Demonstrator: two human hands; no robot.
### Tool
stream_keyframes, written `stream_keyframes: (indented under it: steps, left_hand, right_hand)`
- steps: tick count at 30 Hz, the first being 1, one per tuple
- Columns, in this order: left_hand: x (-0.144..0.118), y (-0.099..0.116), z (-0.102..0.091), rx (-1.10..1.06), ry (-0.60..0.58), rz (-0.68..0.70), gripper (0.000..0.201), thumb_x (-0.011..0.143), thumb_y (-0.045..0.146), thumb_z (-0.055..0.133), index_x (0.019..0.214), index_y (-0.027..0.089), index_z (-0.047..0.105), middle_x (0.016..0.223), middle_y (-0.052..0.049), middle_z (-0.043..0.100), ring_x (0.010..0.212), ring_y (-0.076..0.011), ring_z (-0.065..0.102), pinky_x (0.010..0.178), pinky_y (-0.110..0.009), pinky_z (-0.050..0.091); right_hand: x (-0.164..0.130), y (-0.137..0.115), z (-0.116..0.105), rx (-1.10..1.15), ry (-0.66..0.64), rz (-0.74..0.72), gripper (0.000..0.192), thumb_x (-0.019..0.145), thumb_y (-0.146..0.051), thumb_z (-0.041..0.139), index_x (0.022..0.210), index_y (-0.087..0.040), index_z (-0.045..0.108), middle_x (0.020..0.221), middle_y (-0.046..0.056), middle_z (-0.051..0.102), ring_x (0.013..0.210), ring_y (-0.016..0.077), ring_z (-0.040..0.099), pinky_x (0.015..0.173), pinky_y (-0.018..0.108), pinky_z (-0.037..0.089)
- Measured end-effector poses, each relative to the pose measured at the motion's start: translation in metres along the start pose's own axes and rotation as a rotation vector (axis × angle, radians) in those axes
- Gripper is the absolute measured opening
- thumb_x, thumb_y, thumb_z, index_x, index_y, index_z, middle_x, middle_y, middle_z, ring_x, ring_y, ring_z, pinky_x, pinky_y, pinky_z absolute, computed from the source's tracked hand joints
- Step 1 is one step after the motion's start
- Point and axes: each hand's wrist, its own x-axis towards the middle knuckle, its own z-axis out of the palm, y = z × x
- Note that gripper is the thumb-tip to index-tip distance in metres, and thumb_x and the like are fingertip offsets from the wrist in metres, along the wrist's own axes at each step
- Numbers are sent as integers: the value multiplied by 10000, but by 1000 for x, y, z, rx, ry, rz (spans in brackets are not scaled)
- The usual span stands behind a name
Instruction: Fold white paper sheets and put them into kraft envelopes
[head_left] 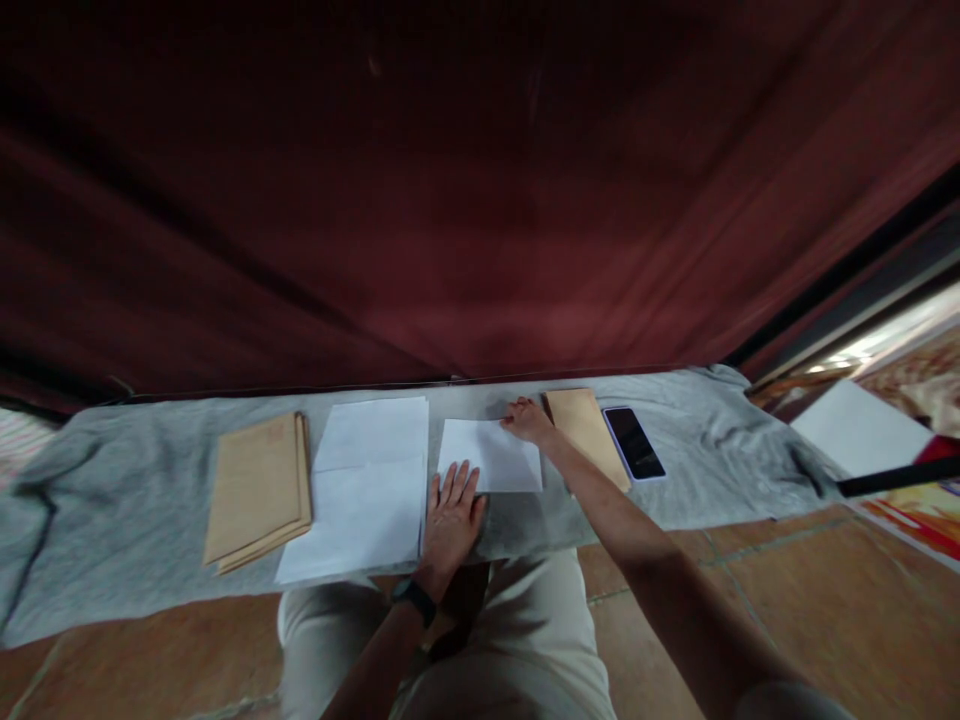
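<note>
Both your hands meet a small white sheet of paper (499,462) on grey cloth (135,500).
Head view: your left hand (452,516) presses flat, fingers spread, at its lower-left; your right hand (529,419) bends over its top edge, grip unclear. Larger white sheets (371,500) and a brown envelope (587,432) flank it; a dark red surface (480,250) rises behind, tiled floor (810,590) below.

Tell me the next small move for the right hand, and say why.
Probably slide the right hand along the far edge of the small white sheet, pressing lightly. It is at that edge now, near the far right corner, while the left hand lies flat over the sheet's near left part, which should steady it. Whether that edge is creased, I cannot tell.
</note>
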Motion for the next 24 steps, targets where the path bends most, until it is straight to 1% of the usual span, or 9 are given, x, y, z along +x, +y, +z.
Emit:
stream_keyframes:
  steps: [3, 5, 7, 10, 13, 15, 18, 21, 24]
  left_hand:
    - [-1, -2, -1, -57, 35, -1, 458, 1020, 336, 441, 1445, 194, 535, 1543, -114, 500, 1473, -296, 403, 1208, -562, 333]
    - [-1, -3, -6, -121, 72, -24, 472, 1027, 342, 432, 1465, 180, 505, 1563, -135, 469, 1479, -293, 393, 1199, -548, 356]
    - [-1, -3, -14, -201, 118, -74, 497, 1033, 351, 425, 1498, 178, 455, 1585, -144, 433, 1484, -286, 381, 1192, -532, 376]
    - [-3, 0, -27, -312, 174, -160, 511, 1042, 347, 402, 1529, 193, 399, 1600, -144, 398, 1483, -275, 376, 1194, -516, 385]
    - [-6, 6, -31, -365, 189, -200, 516, 1044, 333, 390, 1543, 201, 369, 1619, -145, 360, 1495, -271, 355, 1203, -510, 373]
    - [-9, 11, -28, -351, 163, -169, 530, 1039, 333, 412, 1548, 197, 355, 1624, -152, 350, 1505, -280, 336, 1203, -520, 369]
    - [-18, 20, -21, -274, 87, -58, 559, 1022, 328, 454, 1556, 200, 345, 1625, -147, 357, 1521, -294, 304, 1197, -540, 367]
    - [-27, 28, -15, -195, 15, 51, 569, 1009, 314, 476, 1555, 210, 353, 1628, -124, 367, 1528, -280, 295, 1212, -542, 344]
    - [-32, 31, -12, -137, -20, 96, 521, 1001, 288, 480, 1511, 192, 432, 1597, -121, 422, 1510, -269, 337, 1225, -532, 329]
  right_hand:
    - [-7, 12, -11, 167, -45, -9, 110, 779, -195, 657, 817, -202, 760, 934, 42, 752, 956, 210, 664, 856, 263, 481]
    - [-18, 21, -15, 304, -34, 9, 93, 764, -230, 657, 767, -199, 745, 824, 14, 731, 824, 190, 660, 759, 256, 478]
    - [-34, 29, -14, 454, 18, 47, 155, 787, -315, 636, 766, -190, 726, 755, 4, 702, 741, 177, 639, 683, 254, 461]
    - [-63, 34, 1, 677, 141, 145, 348, 841, -466, 536, 887, -166, 705, 757, 23, 691, 665, 165, 613, 608, 255, 443]
    - [-89, 32, 27, 845, 249, 247, 471, 779, -584, 548, 909, -154, 688, 736, 40, 678, 609, 167, 587, 561, 270, 425]
    - [-102, 27, 46, 922, 303, 293, 500, 710, -640, 584, 829, -163, 680, 692, 30, 649, 590, 164, 564, 551, 276, 414]
    - [-113, 18, 70, 987, 380, 351, 501, 658, -682, 595, 712, -186, 631, 620, 4, 581, 566, 150, 519, 532, 272, 387]
    - [-121, 10, 83, 997, 430, 370, 484, 700, -662, 564, 761, -187, 632, 664, 4, 596, 605, 151, 532, 566, 273, 422]
    - [-131, 6, 84, 957, 419, 336, 405, 767, -560, 572, 854, -176, 669, 713, 11, 624, 668, 170, 576, 633, 284, 464]
